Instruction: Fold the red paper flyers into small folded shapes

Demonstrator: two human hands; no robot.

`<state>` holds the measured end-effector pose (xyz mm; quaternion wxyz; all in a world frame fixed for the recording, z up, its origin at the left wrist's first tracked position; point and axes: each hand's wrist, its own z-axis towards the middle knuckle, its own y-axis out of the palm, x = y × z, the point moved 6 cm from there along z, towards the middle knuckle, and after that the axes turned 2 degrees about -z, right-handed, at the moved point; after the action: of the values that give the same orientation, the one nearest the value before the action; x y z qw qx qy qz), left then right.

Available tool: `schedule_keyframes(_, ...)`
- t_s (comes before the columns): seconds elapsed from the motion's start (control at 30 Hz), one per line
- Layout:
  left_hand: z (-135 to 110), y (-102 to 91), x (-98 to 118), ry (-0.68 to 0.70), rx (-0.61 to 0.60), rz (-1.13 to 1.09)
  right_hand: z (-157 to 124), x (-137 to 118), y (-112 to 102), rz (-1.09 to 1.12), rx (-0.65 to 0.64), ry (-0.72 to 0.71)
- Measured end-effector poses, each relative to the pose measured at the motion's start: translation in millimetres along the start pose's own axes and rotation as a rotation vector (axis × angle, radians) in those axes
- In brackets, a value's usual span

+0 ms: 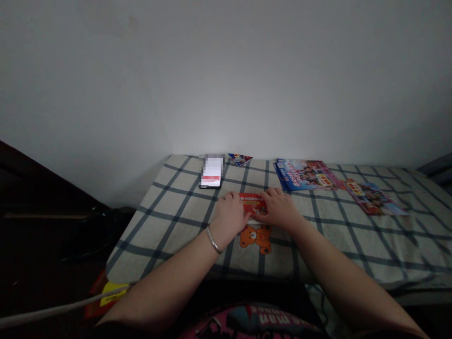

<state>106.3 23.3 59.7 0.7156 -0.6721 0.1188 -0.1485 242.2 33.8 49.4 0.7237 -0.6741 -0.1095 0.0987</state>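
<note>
A red printed sheet of paper (253, 199), apparently folded, lies on the checked cloth in front of me. My left hand (230, 213), with a silver bangle at the wrist, is closed on the sheet's left side. On the right side, my right hand (278, 208) presses and grips the same paper, its fingers curled. Both thumbs come close together at the sheet's lower edge. Parts of the paper are hidden under my fingers. Just below it, an orange cartoon bear (255, 238) is printed on the cloth.
A lit phone (213, 170) lies near the wall, beside a small folded paper triangle (240, 159). To the right is a stack of colourful leaflets (303, 174), with another leaflet (376, 197) beyond it. The checked cloth (169, 207) covers the surface up to the white wall.
</note>
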Motion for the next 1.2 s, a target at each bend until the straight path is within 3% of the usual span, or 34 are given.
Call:
schedule_keyframes(0.6,-4,6.6,-2,0.047,-0.009,0.074,-7,-1,1,-0.027,-0.009,-0.029)
schedule_keyframes(1.03,-13,28.0,-9,0.125,0.102,0.071,-6,3,3,-0.004,0.003,-0.033)
schedule_keyframes(1.2,-16,28.3,-17,0.174,0.132,0.011,-6,7,5,0.003,0.001,-0.059)
